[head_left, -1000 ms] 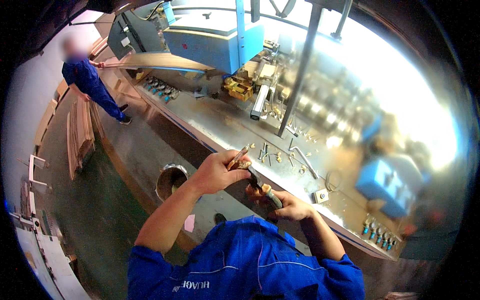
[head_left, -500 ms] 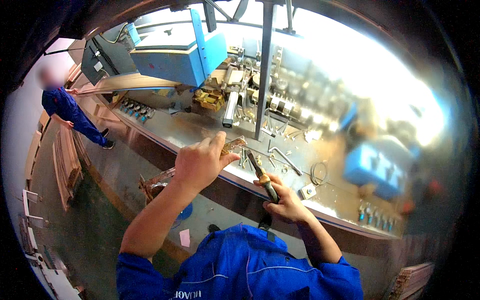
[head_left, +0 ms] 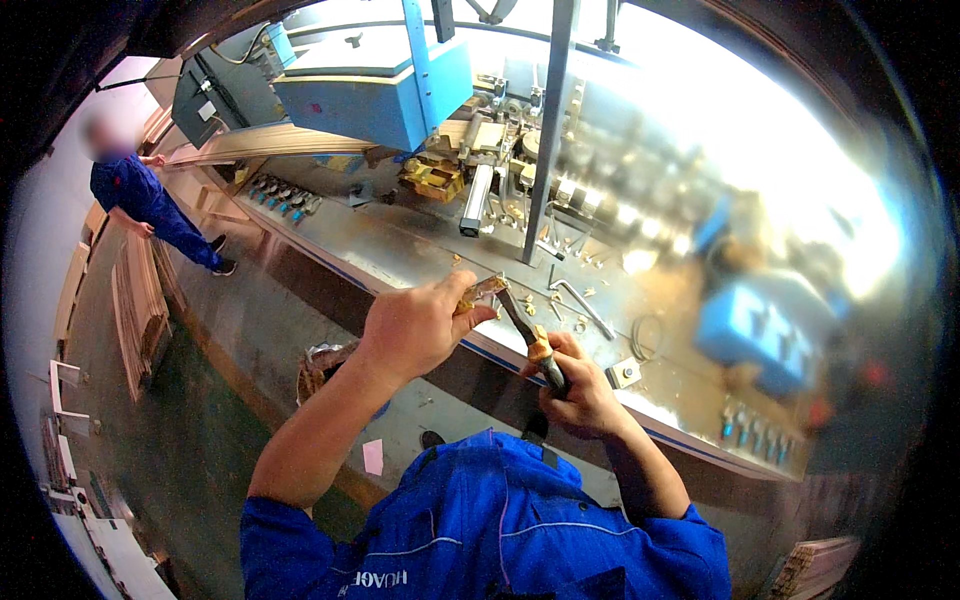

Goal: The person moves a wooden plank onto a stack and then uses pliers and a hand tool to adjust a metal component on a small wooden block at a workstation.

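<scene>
My left hand (head_left: 415, 325) is closed, pinching a small, shiny yellowish-brown piece (head_left: 484, 289) between thumb and fingers. In my right hand (head_left: 582, 392) is a tool with a dark, narrow blade-like end and a yellow-and-black handle (head_left: 541, 352); its exact kind is unclear. The dark end of the tool meets the piece, or lies right beside it, above the front edge of the metal worktable (head_left: 400, 255). Part of the handle is hidden by my right fingers.
Beyond my hands, a bent hex key (head_left: 583, 308) and several small fasteners lie on the table. A grey post (head_left: 549, 140) stands behind, near a blue machine housing (head_left: 370, 105). A person in blue (head_left: 150, 205) stands at far left beside stacked wooden strips (head_left: 140, 315).
The tool's dark end has come up to the piece in my left hand, closing the gap between them. The view has shifted slightly.
</scene>
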Available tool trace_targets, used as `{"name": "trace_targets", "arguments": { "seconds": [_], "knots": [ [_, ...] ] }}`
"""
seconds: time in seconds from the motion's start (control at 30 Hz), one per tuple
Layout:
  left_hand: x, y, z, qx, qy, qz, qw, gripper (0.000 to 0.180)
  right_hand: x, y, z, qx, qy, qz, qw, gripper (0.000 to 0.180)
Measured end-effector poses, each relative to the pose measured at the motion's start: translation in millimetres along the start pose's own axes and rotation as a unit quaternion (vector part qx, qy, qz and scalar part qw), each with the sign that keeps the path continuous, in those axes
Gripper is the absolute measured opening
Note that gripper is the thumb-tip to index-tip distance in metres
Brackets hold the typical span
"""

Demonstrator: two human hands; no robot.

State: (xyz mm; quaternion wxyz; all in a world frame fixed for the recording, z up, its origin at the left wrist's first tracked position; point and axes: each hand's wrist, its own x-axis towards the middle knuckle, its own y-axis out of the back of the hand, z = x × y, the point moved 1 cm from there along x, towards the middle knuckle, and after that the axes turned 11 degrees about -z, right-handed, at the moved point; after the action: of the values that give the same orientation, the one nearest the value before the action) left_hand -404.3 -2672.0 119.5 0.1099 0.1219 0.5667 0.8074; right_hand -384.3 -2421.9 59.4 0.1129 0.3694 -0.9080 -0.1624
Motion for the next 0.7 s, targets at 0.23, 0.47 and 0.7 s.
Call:
{"name": "trace_targets", "arguments": {
  "seconds": [0.23,0.47,0.7],
  "knots": [
    [-7,7,-6,-0.169,-0.031,-0.049,0.984,0.040,4,-3,-3,-0.004,0.016,-0.004,1.000,0.028],
    [-25,4,-26,-0.498,0.089,-0.215,0.835,0.019,1,5,0,0.004,-0.011,-0.015,1.000,0.036],
    [-29,-9,-20,-0.294,0.053,-0.050,0.953,0.021,4,-6,3,-0.017,0.001,-0.080,0.997,0.068]
  ]
}}
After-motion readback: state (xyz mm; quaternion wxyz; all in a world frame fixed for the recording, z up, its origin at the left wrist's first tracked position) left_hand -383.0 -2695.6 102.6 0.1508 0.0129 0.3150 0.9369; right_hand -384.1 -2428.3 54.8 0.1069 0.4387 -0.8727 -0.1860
